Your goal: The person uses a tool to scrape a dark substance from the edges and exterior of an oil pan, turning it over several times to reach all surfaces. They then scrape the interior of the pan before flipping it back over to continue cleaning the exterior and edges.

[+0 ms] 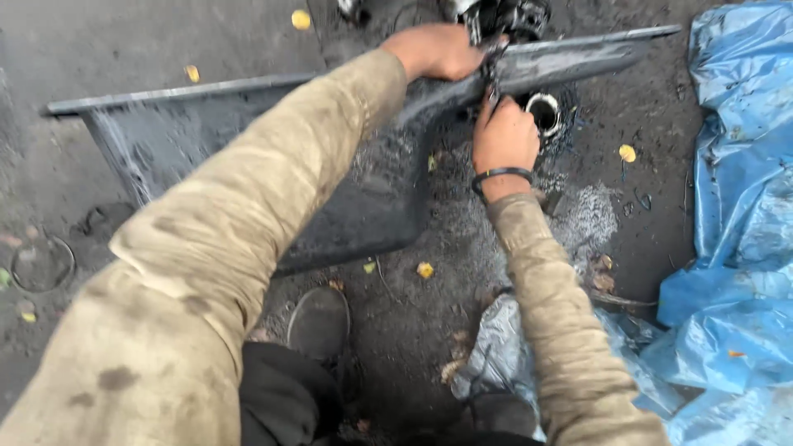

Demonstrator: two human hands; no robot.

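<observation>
A long dark grey metal panel (165,136) stands on its edge across the dirty ground, with a flat top rim running from left to right. My left hand (434,51) rests over that rim near its middle and grips it. Just below, my right hand (504,136), with a black band on the wrist, is closed around a thin dark tool or rod (493,74) that points up at the rim. What the tool's tip touches is hidden. Both arms wear stained tan sleeves.
A blue plastic sheet (735,248) lies crumpled along the right side. A small metal ring (543,113) sits on the black ground behind my right hand. Dark machine parts (504,15) lie beyond the panel. My shoe (318,322) is below, with yellow leaves scattered around.
</observation>
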